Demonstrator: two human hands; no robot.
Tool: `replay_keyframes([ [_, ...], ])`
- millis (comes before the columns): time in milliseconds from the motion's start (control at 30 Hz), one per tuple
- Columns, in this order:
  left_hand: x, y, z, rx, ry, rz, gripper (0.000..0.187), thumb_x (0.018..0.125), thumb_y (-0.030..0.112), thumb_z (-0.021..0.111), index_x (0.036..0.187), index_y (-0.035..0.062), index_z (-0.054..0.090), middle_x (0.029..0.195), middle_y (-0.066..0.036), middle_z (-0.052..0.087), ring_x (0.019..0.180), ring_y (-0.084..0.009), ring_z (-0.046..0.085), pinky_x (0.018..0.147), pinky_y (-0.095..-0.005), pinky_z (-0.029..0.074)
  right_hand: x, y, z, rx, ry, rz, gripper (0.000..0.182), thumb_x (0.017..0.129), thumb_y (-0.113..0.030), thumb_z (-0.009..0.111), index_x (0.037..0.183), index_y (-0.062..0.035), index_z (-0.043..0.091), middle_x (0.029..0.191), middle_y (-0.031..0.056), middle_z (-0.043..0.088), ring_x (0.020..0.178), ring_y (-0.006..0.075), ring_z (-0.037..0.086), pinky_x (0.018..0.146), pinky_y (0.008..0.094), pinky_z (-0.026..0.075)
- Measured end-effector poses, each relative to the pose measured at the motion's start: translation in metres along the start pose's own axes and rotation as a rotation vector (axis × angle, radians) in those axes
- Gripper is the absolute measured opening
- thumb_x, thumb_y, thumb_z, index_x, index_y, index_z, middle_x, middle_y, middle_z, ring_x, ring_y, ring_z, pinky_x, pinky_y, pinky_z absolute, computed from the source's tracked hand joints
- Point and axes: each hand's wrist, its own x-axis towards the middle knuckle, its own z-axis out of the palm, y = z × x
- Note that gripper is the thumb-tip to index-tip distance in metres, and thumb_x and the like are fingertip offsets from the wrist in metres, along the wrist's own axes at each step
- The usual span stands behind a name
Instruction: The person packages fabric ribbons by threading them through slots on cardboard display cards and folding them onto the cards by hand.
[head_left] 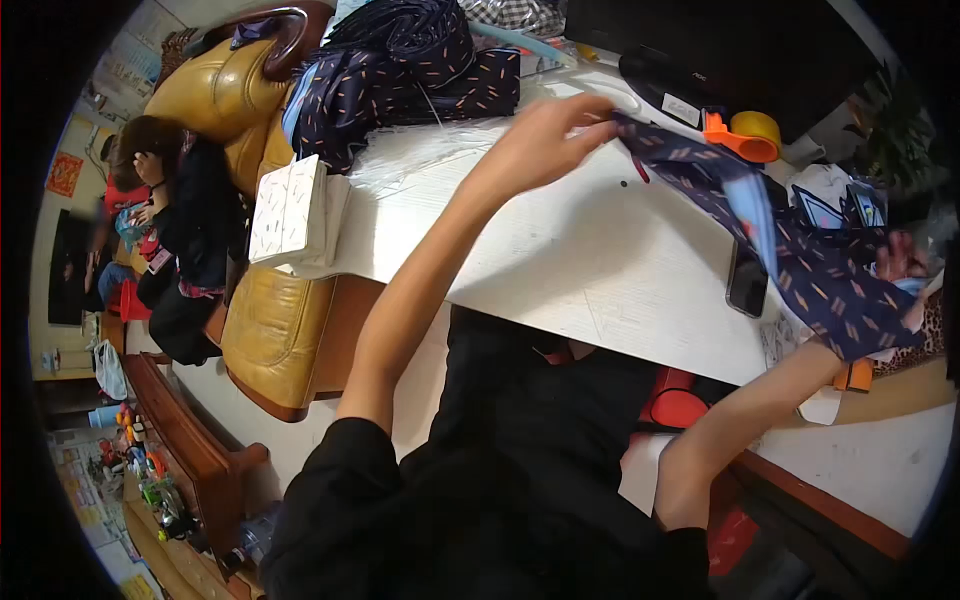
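A navy necktie with small orange and grey dashes hangs stretched across the right part of the white table, its light blue underside partly turned out. At one end, my left hand pinches it between thumb and fingers. My right hand is at the wide end, with the fabric lying over its palm and wrist; its fingers are blurred and partly covered. Past my left forearm is a thick pile of matching neckties. Just below the tie, a dark phone rests on the table.
Patterned white boxes stand at the table's left edge, near clear plastic wrapping. A monitor and an orange tape dispenser are at the back. Left are a tan leather chair and a seated person.
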Motion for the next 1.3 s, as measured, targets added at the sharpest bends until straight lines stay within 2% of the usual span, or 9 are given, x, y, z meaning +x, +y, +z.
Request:
replay_keyframes([
  [133,-0.051,-0.07,-0.013,0.256,0.387,0.003,0.029,0.092,0.01,0.068,0.119,0.0017,0.067,0.11,-0.017,0.071,0.103,-0.0293,0.068,0.091,-0.0394,0.053,-0.046,0.016,-0.009,-0.399,0.133,-0.151,0.031,0.097,-0.002,0.053,0.127,0.0039,0.059,0.126,0.0206,0.064,0.113,0.0291,0.064,0.098,0.042,0.054],
  [267,-0.071,-0.088,-0.032,0.047,0.395,-0.096,0.025,0.092,-0.002,0.062,0.116,0.0041,0.07,0.106,-0.012,0.068,0.104,-0.0229,0.068,0.09,-0.0351,0.052,-0.076,0.016,-0.017,-0.541,0.411,-0.194,0.033,0.092,0.011,0.051,0.12,0.0012,0.066,0.116,0.014,0.066,0.099,0.0222,0.066,0.088,0.0343,0.057],
  [400,-0.089,-0.068,-0.05,0.41,0.474,0.047,0.026,0.093,-0.005,0.059,0.115,0.0033,0.07,0.114,-0.013,0.068,0.111,-0.0266,0.066,0.097,-0.0343,0.05,-0.084,0.007,-0.041,-1.111,0.13,-0.042,0.056,0.08,0.013,0.051,0.131,-0.0032,0.064,0.11,0.0088,0.067,0.077,0.0103,0.053,0.071,0.026,0.048],
  [533,-0.095,-0.083,-0.067,0.522,0.313,-0.027,0.028,0.097,0.006,0.06,0.123,0.006,0.066,0.129,-0.017,0.064,0.128,-0.0349,0.057,0.109,-0.0411,0.042,-0.106,0.004,-0.02,-1.088,0.111,0.102,0.061,0.079,0.01,0.052,0.137,-0.006,0.061,0.121,0.0087,0.067,0.07,0.0077,0.042,0.067,0.0264,0.043],
  [700,-0.106,-0.093,-0.056,0.717,0.305,-0.263,0.042,0.101,0.028,0.056,0.139,0.0097,0.055,0.149,-0.017,0.049,0.14,-0.0392,0.044,0.118,-0.0606,0.024,-0.127,0.033,-0.048,-0.919,0.236,0.067,0.069,0.09,0.0,0.066,0.152,-0.0043,0.038,0.147,0.0246,0.045,0.112,0.0262,0.058,0.088,0.0309,0.051],
  [833,-0.109,-0.12,-0.057,0.834,0.431,-0.278,0.041,0.1,0.024,0.056,0.136,0.005,0.057,0.144,-0.019,0.053,0.14,-0.0403,0.042,0.117,-0.0602,0.025,-0.152,0.045,-0.051,-0.858,0.454,-0.022,0.057,0.089,0.002,0.066,0.143,-0.0022,0.049,0.138,0.0191,0.054,0.118,0.0259,0.057,0.091,0.0336,0.052],
  [967,-0.096,-0.114,-0.055,0.611,0.41,0.031,0.038,0.095,0.011,0.057,0.133,0.0042,0.058,0.142,-0.018,0.055,0.14,-0.0398,0.042,0.117,-0.0607,0.024,-0.184,0.061,-0.002,-0.757,-0.048,0.03,0.051,0.085,-0.001,0.071,0.135,-0.0007,0.057,0.14,0.0155,0.056,0.126,0.0275,0.054,0.1,0.0381,0.049],
  [1133,-0.093,-0.106,-0.04,0.828,0.317,-0.136,0.042,0.096,0.012,0.057,0.138,0.0103,0.054,0.143,-0.015,0.055,0.14,-0.0351,0.043,0.115,-0.0702,0.019,-0.229,0.062,0.121,-0.888,-0.945,-0.044,0.048,0.082,-0.015,0.075,0.13,-0.0124,0.067,0.146,0.0138,0.054,0.142,0.0364,0.042,0.119,0.0513,0.028],
  [1300,-0.092,-0.11,-0.038,0.9,0.418,-0.071,0.041,0.095,0.014,0.061,0.136,0.0108,0.057,0.141,-0.014,0.056,0.138,-0.0342,0.046,0.116,-0.0611,0.025,-0.248,0.079,0.122,-1.147,-0.947,-0.054,0.05,0.087,-0.026,0.072,0.134,-0.011,0.063,0.149,0.0136,0.052,0.144,0.037,0.039,0.121,0.0577,0.018],
])
